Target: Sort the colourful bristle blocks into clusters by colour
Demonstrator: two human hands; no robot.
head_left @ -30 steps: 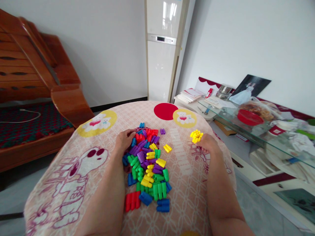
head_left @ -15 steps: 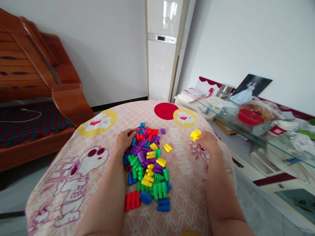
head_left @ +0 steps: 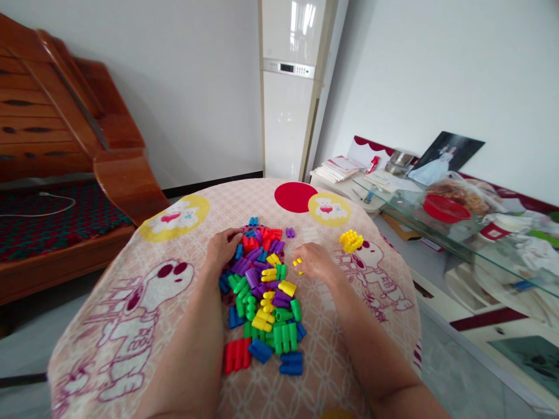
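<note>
A mixed pile of plastic bullet-shaped building blocks (head_left: pixel 252 279) in red, blue, purple, green and yellow lies on the patterned tablecloth (head_left: pixel 183 326). My left hand (head_left: pixel 224 249) rests at the pile's far left edge, its fingers loosely bent and apart, with no block visible in them. Right of the pile, my right hand (head_left: pixel 315 262) has its fingers closed on a yellow building block (head_left: pixel 298 266), which it partly covers. Farther right stands a compact cluster of yellow blocks (head_left: pixel 351 241), apart from both hands. A small purple block (head_left: pixel 290 233) lies alone behind the pile.
A wooden sofa (head_left: pixel 117 174) stands at the left. On the right, a glass-topped stand (head_left: pixel 406 224) holds papers (head_left: pixel 339 167), a red bowl (head_left: pixel 445 208) and a photo. A tall white air conditioner (head_left: pixel 286 122) stands behind the round table.
My right hand has left the yellow cluster and moved left to the lone yellow block beside the pile, closing on it. My left hand has stayed almost still.
</note>
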